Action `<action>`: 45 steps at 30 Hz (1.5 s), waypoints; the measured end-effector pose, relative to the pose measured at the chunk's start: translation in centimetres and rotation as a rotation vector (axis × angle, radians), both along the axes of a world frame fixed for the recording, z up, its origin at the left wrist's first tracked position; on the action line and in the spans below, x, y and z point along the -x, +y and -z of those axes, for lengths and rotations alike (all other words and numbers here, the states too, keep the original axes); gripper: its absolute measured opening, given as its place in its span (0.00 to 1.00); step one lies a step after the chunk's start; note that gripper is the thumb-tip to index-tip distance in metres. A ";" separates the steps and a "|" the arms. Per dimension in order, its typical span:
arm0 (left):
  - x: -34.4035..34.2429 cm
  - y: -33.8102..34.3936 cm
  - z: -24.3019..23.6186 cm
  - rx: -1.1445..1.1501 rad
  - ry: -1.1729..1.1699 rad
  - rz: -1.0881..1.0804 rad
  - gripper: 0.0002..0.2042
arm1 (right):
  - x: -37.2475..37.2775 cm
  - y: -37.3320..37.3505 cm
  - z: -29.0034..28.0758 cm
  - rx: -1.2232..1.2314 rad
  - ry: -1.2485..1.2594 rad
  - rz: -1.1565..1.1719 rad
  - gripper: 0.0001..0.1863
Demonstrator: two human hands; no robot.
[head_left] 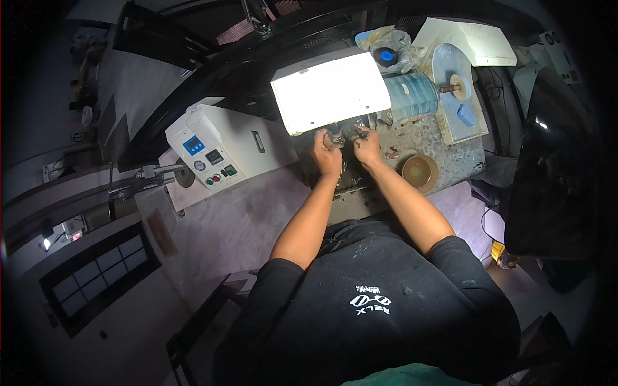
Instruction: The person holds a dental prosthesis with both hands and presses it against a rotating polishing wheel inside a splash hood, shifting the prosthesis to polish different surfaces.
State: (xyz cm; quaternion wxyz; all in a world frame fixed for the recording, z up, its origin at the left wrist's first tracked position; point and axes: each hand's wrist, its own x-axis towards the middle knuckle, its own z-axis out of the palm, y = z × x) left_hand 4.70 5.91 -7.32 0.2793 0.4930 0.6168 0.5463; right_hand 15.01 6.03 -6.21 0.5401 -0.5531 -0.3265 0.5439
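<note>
Both of my hands are under the front edge of a glowing white hood (331,90), over a dark, wet work area smeared with grey slurry. My left hand (327,153) has its fingers curled, and the fingertips are coated with grey muck. Close beside it, my right hand (367,148) is bent inward with its thumb and fingers closed and muddy. Something dark and wet sits at the fingertips of both hands, but its kind cannot be made out. The hood's shadow hides part of what lies between them.
A brown bowl (435,174) stands right of my right forearm on the grimy bench (460,157). Behind it lie a bluish plastic bottle (412,96), a blue block (466,116) and a small wheel on a spindle (459,87). A white machine with a control panel (241,138) stands at left.
</note>
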 end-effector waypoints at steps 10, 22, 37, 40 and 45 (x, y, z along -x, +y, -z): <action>1.2 3.1 0.6 0.308 -0.134 0.072 0.06 | 0.4 2.1 2.9 0.242 -0.196 0.137 0.12; 2.0 3.7 4.1 0.381 -0.294 0.097 0.09 | 0.4 2.3 1.8 0.376 -0.355 0.111 0.09; 3.5 -2.1 -7.2 0.031 0.171 0.183 0.06 | -1.2 -0.4 0.8 0.082 -0.964 -0.437 0.41; 3.3 -3.0 -13.2 -0.070 0.161 0.197 0.06 | 0.1 -1.2 0.3 0.131 -1.130 -0.706 0.41; 1.2 -3.8 -20.3 -0.409 0.229 0.216 0.04 | -0.9 -3.4 1.2 0.010 -1.158 -0.807 0.37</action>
